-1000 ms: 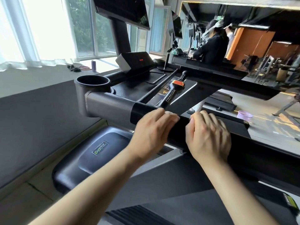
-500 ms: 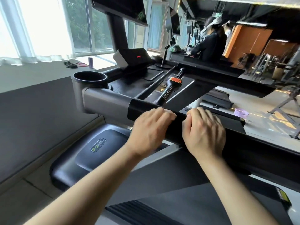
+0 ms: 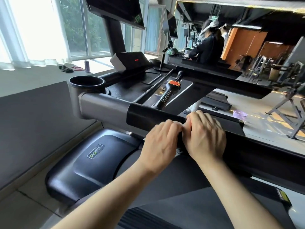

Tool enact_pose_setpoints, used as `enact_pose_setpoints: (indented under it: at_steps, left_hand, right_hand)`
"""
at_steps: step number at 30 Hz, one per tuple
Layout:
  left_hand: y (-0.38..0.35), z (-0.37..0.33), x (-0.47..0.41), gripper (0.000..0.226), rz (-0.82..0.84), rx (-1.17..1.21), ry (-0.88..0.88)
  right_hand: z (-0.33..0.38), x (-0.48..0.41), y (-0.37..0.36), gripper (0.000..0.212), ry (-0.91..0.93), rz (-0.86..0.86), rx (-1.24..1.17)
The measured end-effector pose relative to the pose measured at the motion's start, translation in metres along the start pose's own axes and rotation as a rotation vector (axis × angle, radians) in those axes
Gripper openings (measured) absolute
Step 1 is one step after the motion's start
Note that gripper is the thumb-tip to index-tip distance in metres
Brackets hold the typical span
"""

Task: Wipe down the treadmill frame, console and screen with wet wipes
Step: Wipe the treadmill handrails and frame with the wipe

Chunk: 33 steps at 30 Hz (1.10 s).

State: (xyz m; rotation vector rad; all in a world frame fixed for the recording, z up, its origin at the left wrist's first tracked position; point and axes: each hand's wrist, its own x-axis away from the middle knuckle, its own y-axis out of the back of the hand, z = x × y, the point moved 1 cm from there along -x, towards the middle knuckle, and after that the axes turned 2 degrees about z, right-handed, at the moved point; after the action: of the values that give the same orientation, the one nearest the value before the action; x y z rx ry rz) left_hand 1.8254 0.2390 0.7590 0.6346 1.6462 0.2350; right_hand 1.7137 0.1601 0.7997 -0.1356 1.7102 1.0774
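Under the fingers runs the largest thing in play, the treadmill frame's black handrail (image 3: 148,116), which turns silver well to their left and leaves the picture far to their right. Below the wrists lies the grey belt (image 3: 173,200), with the motor cover (image 3: 92,162) down and left of the fingers. Beyond and up to their left stand the screen (image 3: 118,10), cut off by the top edge, and beneath it the console (image 3: 132,63), both well apart from either hand. The left hand (image 3: 160,144) and the right hand (image 3: 207,138) lie knuckles-up on the handrail, fingers curled over its top. A second ago a strip of bare rail showed between them. Now the left fingertips touch the right thumb, and the left hand has slid further from the silver join. That reads as a wiping pass along this stretch, with the console and screen probably not yet reached. No wet wipe can be made out. Any wipe would be hidden beneath the palms, and a pale fleck at the left fingertips is too small to name. The right fingertips are hidden behind the rail.
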Motion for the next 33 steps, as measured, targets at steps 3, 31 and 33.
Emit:
enact_pose_setpoints:
  at_steps: [3,31,33]
  left_hand:
    - [0.009,0.008,0.003,0.022,0.083,-0.041,-0.120]
    - [0.065,0.029,-0.054,0.010,0.284,0.161,0.402]
    - [0.071,0.040,-0.047,0.008,0.226,0.175,0.418]
  right_hand:
    - [-0.002,-0.003,0.005,0.020,-0.020,0.008,-0.080]
    - [0.013,0.014,0.036,0.011,-0.014,-0.084,-0.164]
    - [-0.007,0.019,0.047,0.022,-0.085,-0.106,-0.117]
